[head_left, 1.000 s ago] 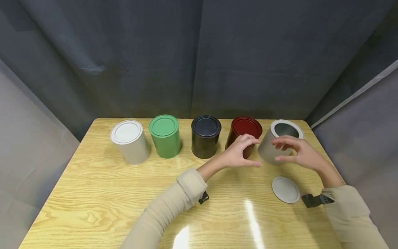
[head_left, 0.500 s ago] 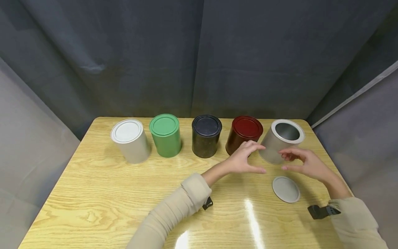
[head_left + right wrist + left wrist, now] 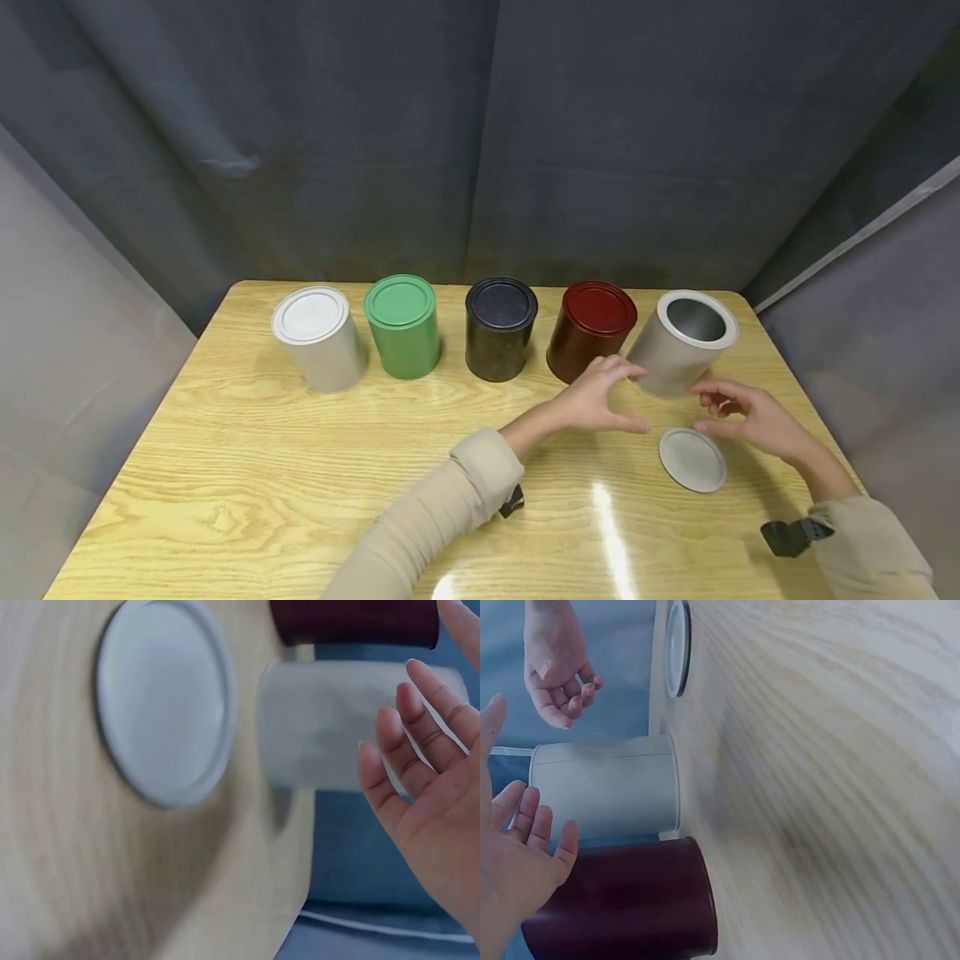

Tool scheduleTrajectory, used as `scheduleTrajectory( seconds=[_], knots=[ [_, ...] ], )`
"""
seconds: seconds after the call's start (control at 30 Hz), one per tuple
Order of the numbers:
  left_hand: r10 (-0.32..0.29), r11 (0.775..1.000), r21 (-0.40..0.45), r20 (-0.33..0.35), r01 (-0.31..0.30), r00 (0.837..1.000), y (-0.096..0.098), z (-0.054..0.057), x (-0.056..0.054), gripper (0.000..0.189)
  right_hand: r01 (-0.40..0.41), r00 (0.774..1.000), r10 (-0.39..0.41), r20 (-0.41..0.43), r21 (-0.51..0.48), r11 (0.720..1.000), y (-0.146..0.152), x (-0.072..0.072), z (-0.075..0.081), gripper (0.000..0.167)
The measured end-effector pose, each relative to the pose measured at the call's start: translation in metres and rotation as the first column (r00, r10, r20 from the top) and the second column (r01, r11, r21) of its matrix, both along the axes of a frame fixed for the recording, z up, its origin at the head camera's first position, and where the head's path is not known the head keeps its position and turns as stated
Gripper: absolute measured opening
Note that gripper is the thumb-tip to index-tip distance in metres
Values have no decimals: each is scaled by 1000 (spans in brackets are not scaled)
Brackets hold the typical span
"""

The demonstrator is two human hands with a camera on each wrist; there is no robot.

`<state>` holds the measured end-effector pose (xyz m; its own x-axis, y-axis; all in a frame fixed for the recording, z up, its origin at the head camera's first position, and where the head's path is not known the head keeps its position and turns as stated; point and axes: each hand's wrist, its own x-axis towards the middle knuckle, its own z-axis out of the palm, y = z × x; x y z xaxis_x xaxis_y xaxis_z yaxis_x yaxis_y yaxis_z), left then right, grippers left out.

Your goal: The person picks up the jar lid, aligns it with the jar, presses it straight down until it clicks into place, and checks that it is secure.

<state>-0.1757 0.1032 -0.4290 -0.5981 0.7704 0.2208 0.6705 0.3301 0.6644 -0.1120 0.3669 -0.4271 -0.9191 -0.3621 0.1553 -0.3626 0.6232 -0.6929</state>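
At the right end of a row of cans, a light grey can (image 3: 678, 354) stands upright with its top uncovered and a dark interior. In front of it a round grey lid (image 3: 692, 460) lies flat on the table. My left hand (image 3: 592, 400) hovers before the dark red can (image 3: 592, 329), thumb and fingers spread apart, holding nothing. Empty too, my right hand (image 3: 753, 421) is above and just right of the lid, its fingers loosely bent. The right wrist view has the lid (image 3: 165, 705) beside the grey can (image 3: 330, 727), apart from the fingers (image 3: 420, 735).
Left of the red can stand a black can (image 3: 500, 333), a green can (image 3: 405, 329) and a white-lidded can (image 3: 318, 342), all covered. They share a wooden table (image 3: 262, 475). A dark curtain (image 3: 337, 150) hangs behind its back edge.
Both hands have drawn back toward the near edge and slightly right, away from the grey can. The cans and the lid have stayed in place.
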Motion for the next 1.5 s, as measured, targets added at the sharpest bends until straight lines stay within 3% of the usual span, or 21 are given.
scheduleTrajectory(
  seconds=[0.47, 0.67, 0.93, 1.27, 1.5],
  knots=[
    [-5, 989, -145, -82, -7, 997, 8, -13, -1, 75, 40, 999, -42, 27, 86, 996, 24, 13, -19, 50],
    [5, 984, -179, -66, -17, 998, 17, -22, -4, 81, 56, 996, -65, 67, 136, 989, 37, 15, -32, 55],
    [4, 964, -267, -32, -12, 999, 26, -36, -4, 89, 12, 998, -22, 56, 169, 985, 45, 15, -47, 72],
    [27, 949, -313, -3, -27, 1000, 30, -51, 3, 93, -53, 991, 29, 134, 177, 983, 44, 25, -56, 79],
    [34, 927, -374, -12, -36, 999, 39, -57, 9, 90, -35, 990, 6, 142, 202, 979, 46, 26, -59, 80]
  ],
)
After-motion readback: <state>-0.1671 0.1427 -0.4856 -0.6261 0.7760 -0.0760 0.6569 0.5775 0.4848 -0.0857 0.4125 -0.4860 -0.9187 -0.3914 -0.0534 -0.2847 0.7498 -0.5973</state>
